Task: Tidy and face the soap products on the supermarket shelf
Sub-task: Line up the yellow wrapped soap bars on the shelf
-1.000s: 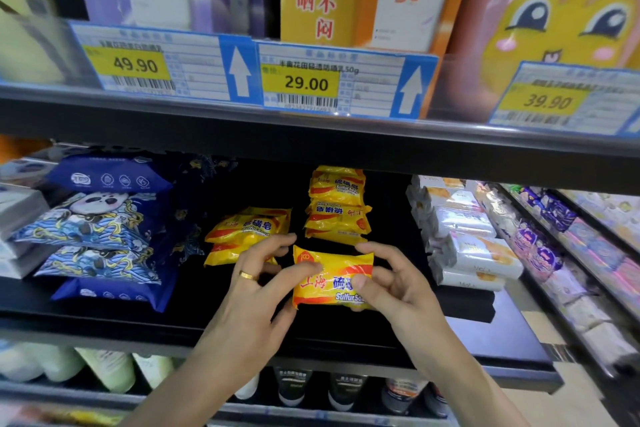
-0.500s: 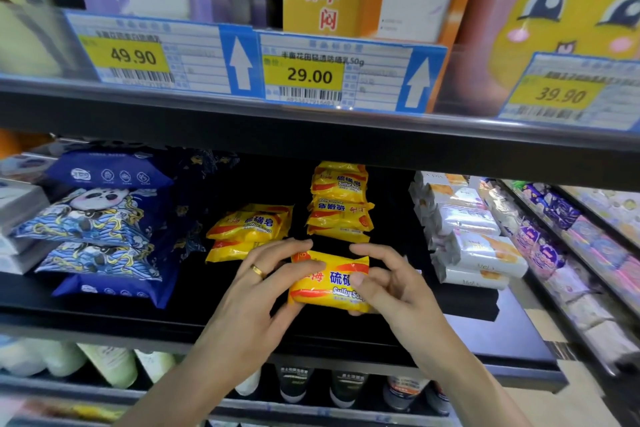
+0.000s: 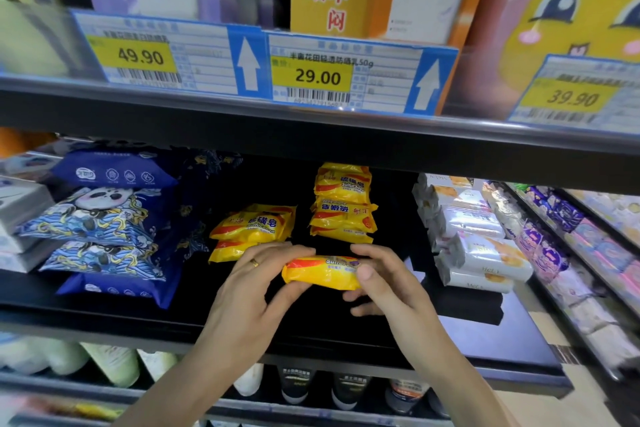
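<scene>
A yellow sulfur soap bar (image 3: 322,274) in a red-striped wrapper is held above the front of the black shelf (image 3: 311,333). My left hand (image 3: 252,295) grips its left end and my right hand (image 3: 384,284) grips its right end, thumb on top. The bar is tilted so its printed face points upward and away. Behind it lie two short stacks of the same soap: a low one (image 3: 252,229) to the left and a taller one (image 3: 343,204) to the right.
Blue panda-print packs (image 3: 104,229) are piled at the left. White soap boxes (image 3: 474,243) sit in a row at the right. The upper shelf edge carries price tags (image 3: 311,74). Bottles (image 3: 294,388) stand on the shelf below.
Both hands have tipped the soap bar back, so its front face now points up instead of toward me. The bar has shifted slightly right.
</scene>
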`<state>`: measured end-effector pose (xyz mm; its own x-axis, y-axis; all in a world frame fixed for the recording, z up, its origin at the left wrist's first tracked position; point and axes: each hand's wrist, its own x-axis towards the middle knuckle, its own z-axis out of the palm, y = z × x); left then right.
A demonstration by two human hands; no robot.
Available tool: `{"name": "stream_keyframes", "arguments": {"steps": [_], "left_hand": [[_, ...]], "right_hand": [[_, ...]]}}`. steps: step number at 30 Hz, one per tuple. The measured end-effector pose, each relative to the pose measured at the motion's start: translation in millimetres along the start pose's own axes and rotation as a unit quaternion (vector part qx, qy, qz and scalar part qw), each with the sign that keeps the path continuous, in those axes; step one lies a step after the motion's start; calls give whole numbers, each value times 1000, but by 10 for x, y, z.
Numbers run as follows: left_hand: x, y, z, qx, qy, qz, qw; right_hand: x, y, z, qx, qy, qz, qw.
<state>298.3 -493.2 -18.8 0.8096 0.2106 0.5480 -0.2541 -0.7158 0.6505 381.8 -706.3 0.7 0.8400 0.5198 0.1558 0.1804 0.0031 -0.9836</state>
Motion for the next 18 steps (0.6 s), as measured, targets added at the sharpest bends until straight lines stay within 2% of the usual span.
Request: {"name": "stream_keyframes", "arguments": {"steps": [10, 18], "left_hand": [[6, -15, -12, -7, -29, -54, 998], [35, -27, -14, -43, -61, -98, 992]], "right_hand": [[-25, 46, -55, -45, -47, -31, 997], [0, 75, -28, -60, -34, -56, 996]]}}
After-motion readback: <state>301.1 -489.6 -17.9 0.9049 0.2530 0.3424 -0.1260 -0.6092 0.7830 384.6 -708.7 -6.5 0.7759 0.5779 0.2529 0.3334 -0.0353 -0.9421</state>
